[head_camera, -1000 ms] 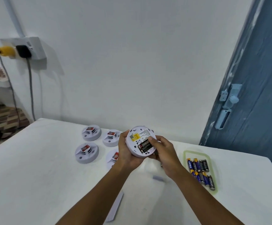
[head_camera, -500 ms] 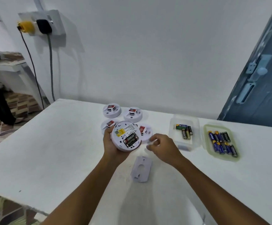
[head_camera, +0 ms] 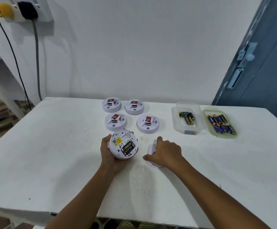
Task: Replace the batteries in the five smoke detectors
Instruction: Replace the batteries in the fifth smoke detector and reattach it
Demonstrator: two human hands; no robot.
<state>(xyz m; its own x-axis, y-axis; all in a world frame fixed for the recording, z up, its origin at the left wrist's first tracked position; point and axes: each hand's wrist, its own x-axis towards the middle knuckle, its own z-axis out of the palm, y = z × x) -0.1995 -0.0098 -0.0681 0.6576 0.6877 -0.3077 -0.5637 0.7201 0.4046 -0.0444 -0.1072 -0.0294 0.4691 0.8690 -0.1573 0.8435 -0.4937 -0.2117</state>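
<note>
White plastic fills my left hand (head_camera: 108, 155): I hold a round white smoke detector (head_camera: 123, 143) with its back turned up, my fingers curled round its edge. A black battery (head_camera: 128, 146) sits in its open slot, next to a yellow sticker (head_camera: 118, 140).

My right hand (head_camera: 165, 152) is just beside it, low on the white surface (head_camera: 51, 154). Its thumb and fingers curl over a small flat white plastic cover (head_camera: 151, 148). I cannot tell if the cover is lifted or still lies flat.

Just past my left hand, four more round white smoke detectors sit face up in two rows: one (head_camera: 115, 121) nearest, one (head_camera: 147, 123) beside it, and two further back (head_camera: 111, 104) (head_camera: 134, 106). Each has a small red tag on top.

Past my right hand and off to its outer side stands a clear plastic box (head_camera: 177, 123) with a few dark batteries (head_camera: 188, 118) inside. Next to it lies a green-rimmed clear lid (head_camera: 223, 137) full of blue and black batteries (head_camera: 221, 123).
</note>
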